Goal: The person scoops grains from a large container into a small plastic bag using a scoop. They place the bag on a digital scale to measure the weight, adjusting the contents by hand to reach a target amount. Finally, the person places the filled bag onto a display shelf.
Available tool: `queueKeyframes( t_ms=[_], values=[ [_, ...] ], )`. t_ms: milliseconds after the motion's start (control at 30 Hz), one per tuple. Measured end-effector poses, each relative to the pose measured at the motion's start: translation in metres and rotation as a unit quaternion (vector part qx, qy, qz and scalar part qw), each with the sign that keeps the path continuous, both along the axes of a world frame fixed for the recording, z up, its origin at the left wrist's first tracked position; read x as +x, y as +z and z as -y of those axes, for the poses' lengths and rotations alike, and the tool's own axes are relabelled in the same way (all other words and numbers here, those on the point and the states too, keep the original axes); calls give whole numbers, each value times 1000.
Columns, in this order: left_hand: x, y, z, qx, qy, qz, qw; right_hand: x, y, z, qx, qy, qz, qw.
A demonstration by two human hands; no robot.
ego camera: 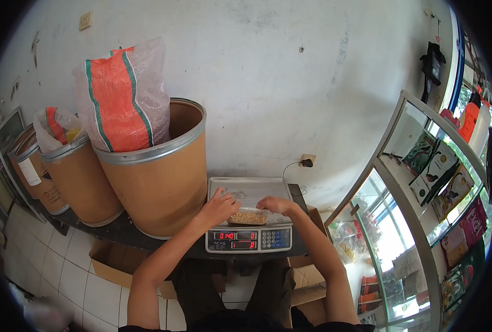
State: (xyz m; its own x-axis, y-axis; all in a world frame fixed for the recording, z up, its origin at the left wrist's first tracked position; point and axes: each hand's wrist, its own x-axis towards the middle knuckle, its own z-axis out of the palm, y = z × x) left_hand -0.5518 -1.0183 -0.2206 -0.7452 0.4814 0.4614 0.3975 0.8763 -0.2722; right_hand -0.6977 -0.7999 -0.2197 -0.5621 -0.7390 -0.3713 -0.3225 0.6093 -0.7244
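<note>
A clear plastic bag of yellowish grain or kernels (248,217) lies on the metal pan (266,184) of an ACAS digital scale (249,240). At the bag's upper left corner, my left hand (217,209) grips the plastic, with some fingers raised and bent. My right hand (277,205) pinches the upper right edge of the same bag. The grain sits in the lower part of the bag, nearest me. Red digits glow on the scale's display, left of its keypad (276,238).
Close to my left arm stands a large fibre drum (159,186) holding an orange-striped woven sack (119,99). Smaller drums (78,182) stand farther left on the dark table (146,240). A glass display case (420,232) with packets rises at right. Cardboard boxes (109,265) lie below.
</note>
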Motion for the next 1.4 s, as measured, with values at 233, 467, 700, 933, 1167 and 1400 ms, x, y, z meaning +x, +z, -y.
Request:
queueKeyframes(
  t_ms=[233,467,700,933,1167,1400],
  values=[
    [-5,-8,2,79,-28,28,996,7,-2,-2,-110,35,-122,986],
    [-6,-5,8,193,-10,137,971,31,33,-9,-108,120,-217,963],
    [-8,-6,11,182,-27,126,975,32,34,-10,-85,148,-254,952],
    [-3,14,13,181,-59,163,968,27,31,-12,-75,161,-221,959],
    [0,18,14,216,-47,179,959,29,41,-13,-86,153,-209,962],
    [-5,9,21,265,-34,186,945,19,28,-13,-83,109,-203,970]
  ],
)
